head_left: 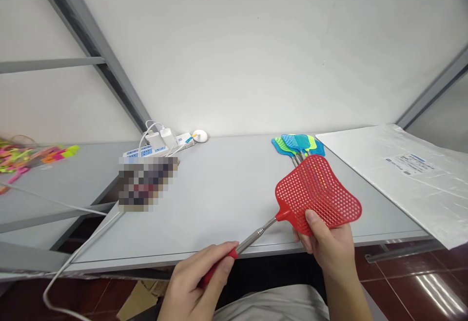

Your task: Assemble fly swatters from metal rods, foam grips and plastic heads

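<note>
A red fly swatter [318, 189] with a telescopic metal shaft is held between my two hands over the table's front edge. My left hand [204, 279] is wrapped round its red handle. My right hand [329, 248] pinches the lower edge of the perforated head, thumb on top and fingers underneath. The head is tilted up to the right, and a short stretch of shaft shows between handle and head. Behind it, several blue and green fly swatters [298, 144] lie in a pile on the table, their handles hidden by the red head.
A large white plastic package [380, 165] with a label covers the table's right side. At the back left are a power strip [146, 151] with chargers and a white round object [200, 136]. A white cable [91, 238] runs off the left edge. Colourful items [32, 160] lie on the left-hand table.
</note>
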The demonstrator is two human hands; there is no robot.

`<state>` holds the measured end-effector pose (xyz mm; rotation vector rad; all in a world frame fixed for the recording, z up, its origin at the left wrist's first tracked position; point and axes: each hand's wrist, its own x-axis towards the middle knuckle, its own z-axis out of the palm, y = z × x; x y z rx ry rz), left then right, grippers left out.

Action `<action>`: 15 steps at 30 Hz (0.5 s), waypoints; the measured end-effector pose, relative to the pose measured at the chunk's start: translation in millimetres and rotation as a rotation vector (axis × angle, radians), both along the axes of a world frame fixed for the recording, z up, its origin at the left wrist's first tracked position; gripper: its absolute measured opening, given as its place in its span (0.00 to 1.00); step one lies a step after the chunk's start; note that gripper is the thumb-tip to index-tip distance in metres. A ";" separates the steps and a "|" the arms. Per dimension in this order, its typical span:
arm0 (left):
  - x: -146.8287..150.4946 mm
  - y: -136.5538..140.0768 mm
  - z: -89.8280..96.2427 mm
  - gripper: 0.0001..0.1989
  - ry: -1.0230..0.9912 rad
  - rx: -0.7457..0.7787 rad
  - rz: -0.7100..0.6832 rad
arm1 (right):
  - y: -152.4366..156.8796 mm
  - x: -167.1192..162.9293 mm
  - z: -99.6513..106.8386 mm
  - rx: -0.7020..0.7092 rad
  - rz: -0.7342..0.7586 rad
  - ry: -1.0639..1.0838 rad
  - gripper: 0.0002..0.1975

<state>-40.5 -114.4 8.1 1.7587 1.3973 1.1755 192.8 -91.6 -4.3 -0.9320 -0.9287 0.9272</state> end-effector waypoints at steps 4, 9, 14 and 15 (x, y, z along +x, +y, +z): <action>-1.1 3.8 3.2 0.09 -0.015 0.105 -0.077 | -1.7 1.6 3.7 -0.076 0.124 0.001 0.25; -6.6 4.6 5.4 0.11 -0.017 0.187 -0.178 | -1.3 4.7 4.9 -0.090 0.246 0.097 0.22; -13.9 6.2 9.0 0.18 0.032 0.242 -0.254 | -1.1 7.9 1.7 -0.091 0.295 0.082 0.21; -15.0 6.2 9.8 0.19 0.051 0.249 -0.261 | -1.2 9.2 1.1 -0.085 0.311 0.051 0.22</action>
